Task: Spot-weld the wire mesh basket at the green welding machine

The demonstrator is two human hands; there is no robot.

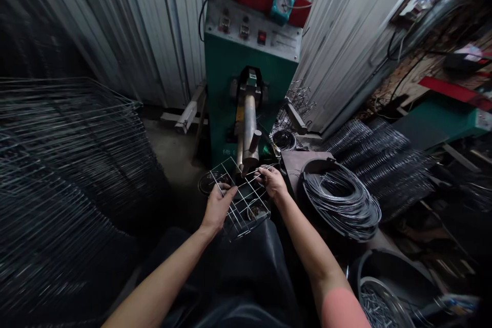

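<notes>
a welded wire frame (pixel 240 197) was held up by both hands, above the dark apron (pixel 246 271) on the person's lap. it was placed directly in front of the lower end of a round metal arm (pixel 249 128) on a green spot welding machine (pixel 234 77), but it could not be told if the wire was touching the arm. the left hand (pixel 217 208) was closed around the wires at the near side of the frame, so this grip was firmly shut. the right hand (pixel 272 182) was also closed on the frame, and a wire at its right side was pinched between the thumb and the fingers.

a control panel (pixel 251 28) with switches and a red button (pixel 262 37) was seen on the top of the machine, and a small teal clock (pixel 282 5) was fixed above it. a coil of dark wire (pixel 340 200) was lying just beside the right forearm (pixel 307 238). a big stack of wire frames (pixel 65 164) was piled at the left side, and more frames (pixel 380 164) were leaning together behind the coil. short wire pieces (pixel 378 307) were kept in a black tub (pixel 388 271) at the lower right. corrugated metal walls (pixel 154 36) were standing behind the machine.
</notes>
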